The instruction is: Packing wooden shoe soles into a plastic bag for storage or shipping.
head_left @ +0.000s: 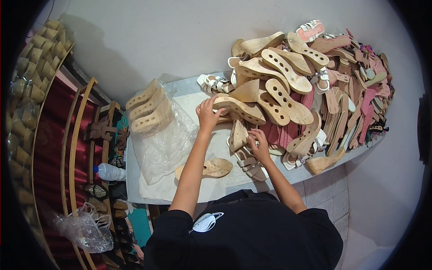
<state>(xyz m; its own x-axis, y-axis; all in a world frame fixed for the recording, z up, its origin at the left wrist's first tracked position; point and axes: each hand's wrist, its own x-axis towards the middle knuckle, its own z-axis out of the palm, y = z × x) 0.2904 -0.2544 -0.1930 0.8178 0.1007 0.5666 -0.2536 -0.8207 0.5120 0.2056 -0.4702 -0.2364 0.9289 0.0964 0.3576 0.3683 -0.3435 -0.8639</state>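
soles dominate my view: a big heap of wooden wedge soles (274, 85) covers the far and right part of the white worktable (135, 180), and i place everything from that heap. just left of it, a clear plastic bag (162, 139) carries three stacked soles (148, 108). near of the heap, toward me, one flat wooden sole (211, 167) lies alone on the sheet. my left hand (208, 113) rests at the heap's near-left foot, fingers spread loosely on a wedge sole (238, 109), not closed round it. my right hand (260, 145) sits at the heap's near edge, fingers curled on an upright wedge sole (237, 135) with white straps (247, 161) beneath.

my worry: the heap looks loosely piled, so i judge that tugging a low sole could bring the upper ones sliding onto my hands or off the table's right edge, which runs close under the heap. open room lies only left and near of the heap; the wall closes the far side.
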